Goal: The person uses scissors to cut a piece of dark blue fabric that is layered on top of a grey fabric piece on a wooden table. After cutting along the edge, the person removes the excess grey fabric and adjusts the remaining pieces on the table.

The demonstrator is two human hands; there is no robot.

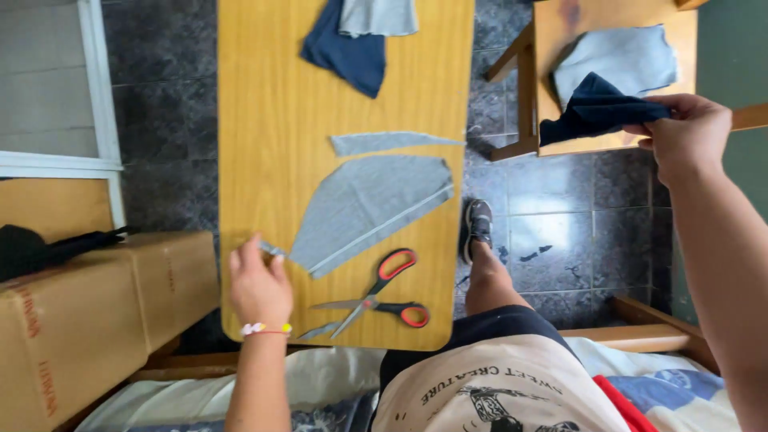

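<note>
My left hand rests on the wooden table and pinches a small grey fabric scrap next to a large grey cut fabric piece. Red-handled scissors lie open just to the right of that hand. My right hand is raised over a wooden chair and grips a dark navy cloth that hangs to its left. A light blue fabric piece lies on the chair seat under it.
A narrow grey strip lies above the large piece. Navy and grey fabrics sit at the table's far end. Cardboard boxes stand at left. My leg and shoe are on the tiled floor between table and chair.
</note>
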